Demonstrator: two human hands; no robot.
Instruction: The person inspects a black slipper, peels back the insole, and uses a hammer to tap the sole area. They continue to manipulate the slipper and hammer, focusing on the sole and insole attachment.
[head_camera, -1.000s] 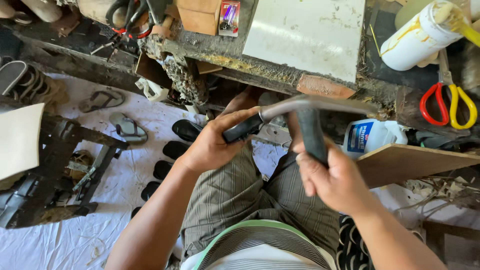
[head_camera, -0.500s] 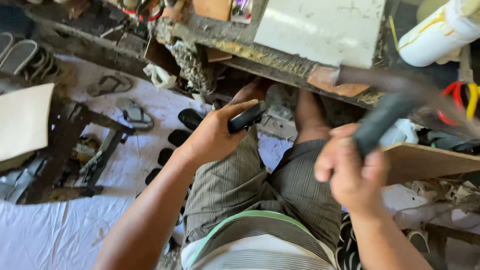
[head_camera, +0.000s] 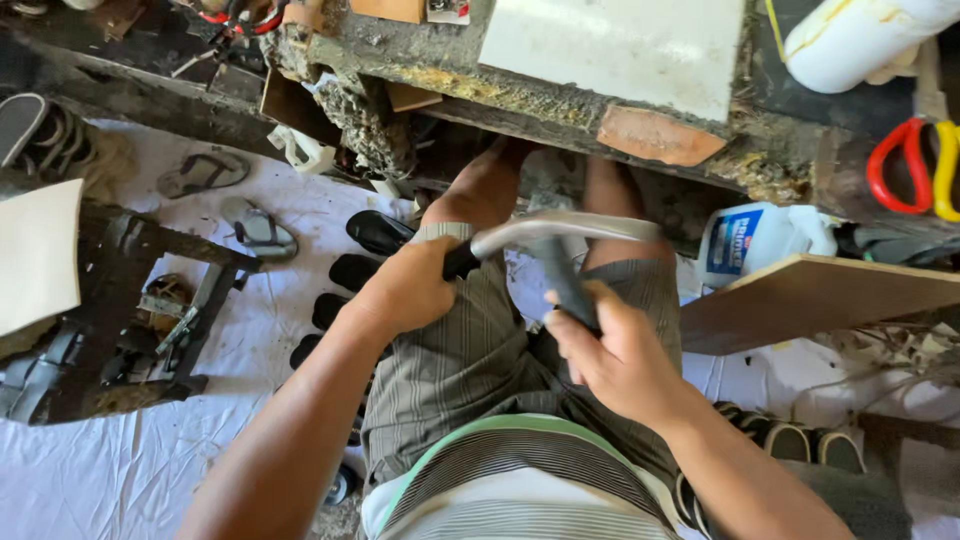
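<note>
I sit with my knees under a worn workbench (head_camera: 560, 120). Over my lap I hold a curved grey sandal strap (head_camera: 570, 227) with dark ends. My left hand (head_camera: 410, 290) is closed around its dark left end. My right hand (head_camera: 610, 350) grips the dark branch (head_camera: 565, 280) that hangs down from the middle of the strap. The strap arches between both hands above my striped shorts (head_camera: 450, 370).
Black soles (head_camera: 375, 232) lie in a row on the white floor sheet, with loose sandals (head_camera: 260, 232) further left. A dark metal press (head_camera: 130, 320) stands at left. A white and blue bottle (head_camera: 750, 240), a wooden board (head_camera: 820, 300) and red and yellow scissors (head_camera: 910, 165) are at right.
My right hand, which had swung out to the right with the strap end, has come back over my lap. The strap arches again between both hands.
</note>
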